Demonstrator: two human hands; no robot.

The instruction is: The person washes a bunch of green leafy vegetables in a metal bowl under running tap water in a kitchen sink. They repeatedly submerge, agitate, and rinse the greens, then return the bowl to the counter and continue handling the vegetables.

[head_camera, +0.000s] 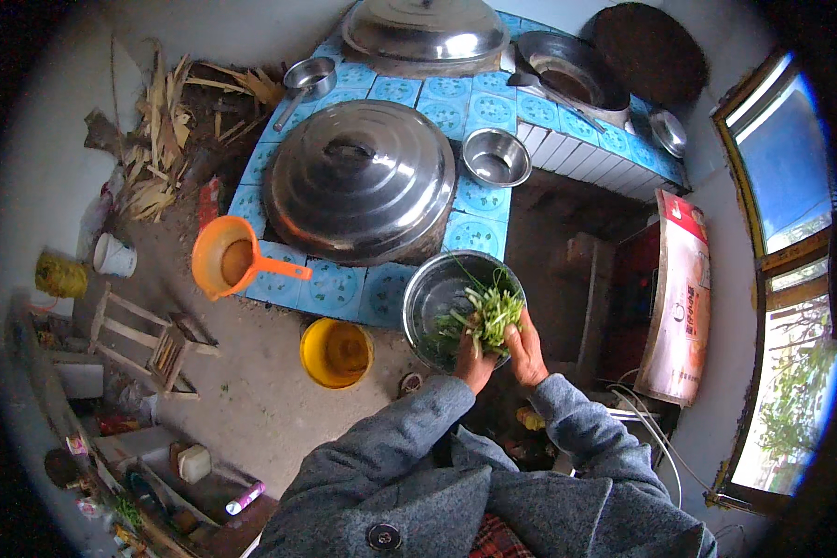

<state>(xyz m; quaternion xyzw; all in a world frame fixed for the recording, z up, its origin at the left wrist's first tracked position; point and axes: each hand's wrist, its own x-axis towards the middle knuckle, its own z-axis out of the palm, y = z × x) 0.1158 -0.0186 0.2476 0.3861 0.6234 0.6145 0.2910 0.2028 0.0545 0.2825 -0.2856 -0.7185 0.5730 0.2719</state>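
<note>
A bunch of green leafy stalks (pixel 494 317), pale at the cut ends, is gripped between my two hands above a metal basin (pixel 418 296). My left hand (pixel 476 364) holds the bunch from below and the left. On its right side, the fingers of my right hand (pixel 526 349) press against the stalks. The basin sits at the front right corner of the blue-tiled stove top (pixel 338 282). Some greens hang down into it, and its near side is partly hidden by my hands. Whether water is in the basin I cannot tell.
A domed metal lid (pixel 363 181) covers the near stove opening. Beside it are a steel bowl (pixel 496 158) and an orange dipper (pixel 227 258). A yellow bucket (pixel 336 353) stands on the floor, with a wooden stool (pixel 157 342) farther left. A dark wok (pixel 572 70) sits at the back right.
</note>
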